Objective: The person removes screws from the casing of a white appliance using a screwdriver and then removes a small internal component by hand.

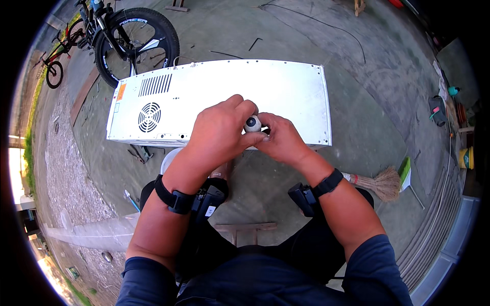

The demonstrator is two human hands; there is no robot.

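Observation:
Both my hands meet over the near edge of a long white metal case [224,81], which has slot vents and a round vent at its left. Between them is a small, pale, rounded thing with a dark round end [252,123]; its lower part is hidden by my fingers, and I cannot make out its kind. My left hand [222,125] is closed, its fingers curled around the left of this thing and its thumb pointing right below it. From the right, my right hand [286,138] pinches close against it, fingertips near the left thumb.
A bicycle with a thick front tyre [171,43] stands just beyond the case's far left corner. Several hand tools [144,154] lie below its near left edge. On the right are a straw broom [383,183], a green dustpan [405,173] and a yellow bucket [465,158].

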